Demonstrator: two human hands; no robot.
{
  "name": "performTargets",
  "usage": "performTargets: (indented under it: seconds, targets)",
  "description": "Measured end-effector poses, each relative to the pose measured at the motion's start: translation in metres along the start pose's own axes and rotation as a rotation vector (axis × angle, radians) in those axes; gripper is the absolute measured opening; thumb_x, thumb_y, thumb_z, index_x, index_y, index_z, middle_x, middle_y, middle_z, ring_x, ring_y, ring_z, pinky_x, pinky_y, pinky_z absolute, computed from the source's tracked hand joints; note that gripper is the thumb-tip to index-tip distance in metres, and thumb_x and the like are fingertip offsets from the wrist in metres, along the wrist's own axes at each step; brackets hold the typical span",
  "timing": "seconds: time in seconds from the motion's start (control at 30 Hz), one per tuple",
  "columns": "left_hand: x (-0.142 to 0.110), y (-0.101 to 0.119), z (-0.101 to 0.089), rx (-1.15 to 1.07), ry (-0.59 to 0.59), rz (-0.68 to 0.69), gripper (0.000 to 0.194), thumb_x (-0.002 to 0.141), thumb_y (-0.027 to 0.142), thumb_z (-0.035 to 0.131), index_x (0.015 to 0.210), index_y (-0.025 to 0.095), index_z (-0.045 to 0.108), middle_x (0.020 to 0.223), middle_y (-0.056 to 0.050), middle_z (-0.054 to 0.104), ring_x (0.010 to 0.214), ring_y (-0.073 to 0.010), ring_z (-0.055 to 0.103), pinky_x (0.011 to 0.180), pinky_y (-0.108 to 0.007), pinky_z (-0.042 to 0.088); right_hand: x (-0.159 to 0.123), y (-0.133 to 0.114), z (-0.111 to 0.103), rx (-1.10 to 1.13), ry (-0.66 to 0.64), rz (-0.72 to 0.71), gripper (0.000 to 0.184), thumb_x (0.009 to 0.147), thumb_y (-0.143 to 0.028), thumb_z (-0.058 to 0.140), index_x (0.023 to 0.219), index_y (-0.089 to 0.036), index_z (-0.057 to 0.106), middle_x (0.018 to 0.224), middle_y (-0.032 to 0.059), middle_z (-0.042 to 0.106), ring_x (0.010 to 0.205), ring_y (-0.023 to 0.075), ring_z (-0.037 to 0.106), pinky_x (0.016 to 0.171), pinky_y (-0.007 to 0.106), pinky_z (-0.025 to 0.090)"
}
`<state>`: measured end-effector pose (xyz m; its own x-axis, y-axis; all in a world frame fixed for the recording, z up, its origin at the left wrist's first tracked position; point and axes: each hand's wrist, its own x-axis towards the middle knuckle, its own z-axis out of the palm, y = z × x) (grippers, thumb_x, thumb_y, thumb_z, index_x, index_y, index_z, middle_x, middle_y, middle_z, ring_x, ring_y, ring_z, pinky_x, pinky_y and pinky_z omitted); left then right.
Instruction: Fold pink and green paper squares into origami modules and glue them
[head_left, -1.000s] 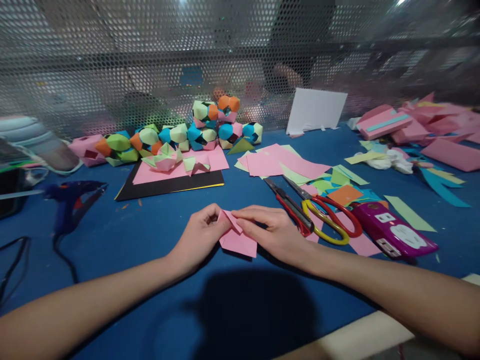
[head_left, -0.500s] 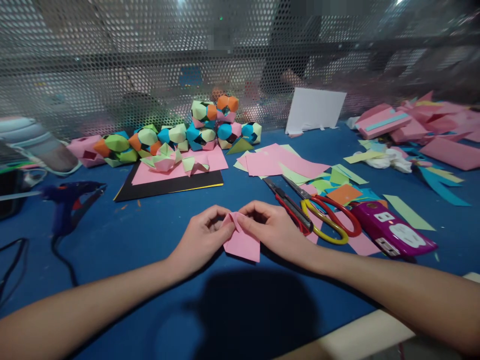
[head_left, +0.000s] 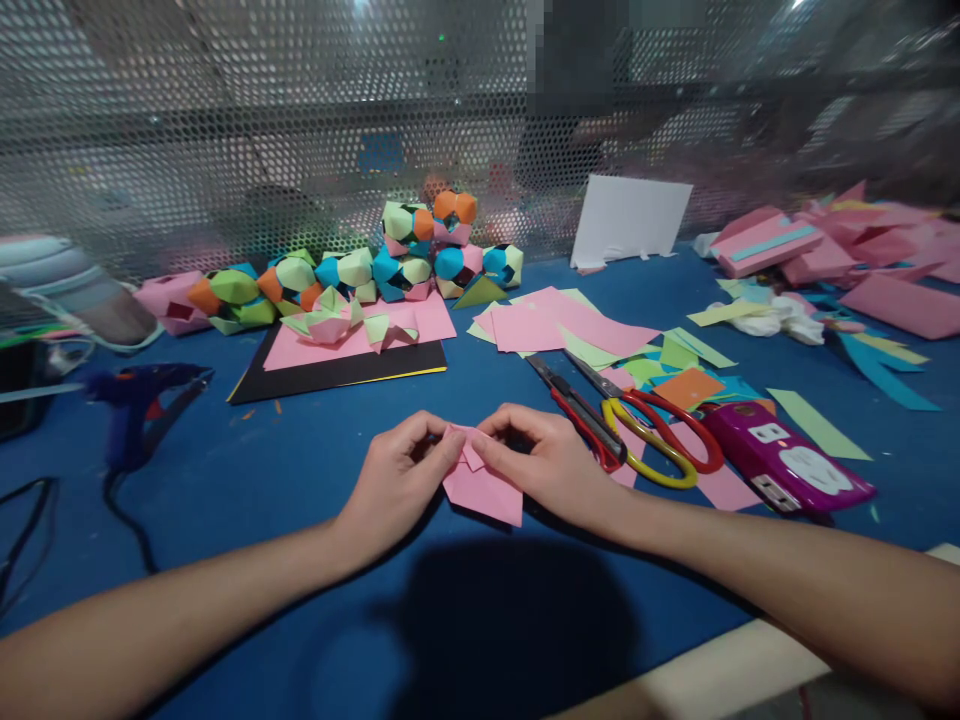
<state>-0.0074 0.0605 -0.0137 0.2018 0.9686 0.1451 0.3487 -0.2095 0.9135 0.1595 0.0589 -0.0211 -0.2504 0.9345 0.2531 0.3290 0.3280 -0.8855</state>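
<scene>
Pink folded paper piece (head_left: pixel 489 497) is sitting near the middle of the blue bench's (head_left: pixel 270 540) near edge, held between two bare hands. Left hand (head_left: pixel 397 475) pinches its upper left corner, right hand (head_left: pixel 559 465) pinches the upper right, so both sets of fingers are closed on the paper. A small folded flap shows along its top, between the thumbs, while the lower part is one flat panel. So I'd say some creasing is done but this one's only partway: it's flat, not built up into anything solid.

Just right of the right hand are a red-and-black utility knife (head_left: pixel 581 415) and red-and-yellow-handled scissors (head_left: pixel 637 397), then a purple plastic socket block (head_left: pixel 806 465). Toward the bench's left end there's a blue glue gun (head_left: pixel 131 415), lying untouched.

Further back, two pale green and pink folded pieces (head_left: pixel 330 322) rest on a pink sheet over black card (head_left: pixel 352 372); they look part-made to me. Flat pink and green sheets (head_left: pixel 577 325) lie right of those. Along the far edge, a row of multicoloured paper balls (head_left: pixel 405 272) looks finished, with a couple stacked on top.
</scene>
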Motion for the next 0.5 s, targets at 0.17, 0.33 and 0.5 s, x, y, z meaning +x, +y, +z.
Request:
performTargets:
  seconds: [0.17, 0.33, 0.5]
  targets:
    - [0.0011, -0.0006, -0.0010, -0.029, -0.010, -0.035, 0.023, 0.080, 0.036, 0.058, 0.068, 0.016, 0.060, 0.062, 0.002, 0.057, 0.058, -0.0100, 0.048, 0.053, -0.020, 0.038, 0.0009, 0.0010, -0.0012, -0.038, -0.023, 0.006, 0.018, 0.084, -0.030, 0.054, 0.076, -0.016, 0.063, 0.073, 0.0006, 0.065, 0.067, 0.0112, 0.057, 0.059, 0.022, 0.043]
    - [0.0034, -0.0006, -0.0019, -0.064, -0.038, -0.064, 0.025, 0.079, 0.038, 0.059, 0.067, 0.016, 0.058, 0.062, 0.003, 0.056, 0.057, -0.0099, 0.048, 0.053, -0.020, 0.038, 0.0021, -0.0011, -0.0053, -0.125, -0.020, -0.035, 0.019, 0.084, -0.027, 0.054, 0.072, -0.017, 0.064, 0.071, 0.0013, 0.066, 0.065, 0.0118, 0.058, 0.060, 0.023, 0.043]
    - [0.0041, -0.0029, -0.0015, -0.054, -0.068, -0.069, 0.024, 0.078, 0.038, 0.060, 0.071, 0.015, 0.059, 0.063, 0.002, 0.055, 0.058, -0.0098, 0.047, 0.054, -0.020, 0.037, 0.0013, 0.0021, -0.0049, -0.162, 0.008, -0.110, 0.019, 0.085, -0.025, 0.054, 0.070, -0.016, 0.063, 0.069, 0.0019, 0.065, 0.062, 0.0112, 0.057, 0.061, 0.024, 0.043]
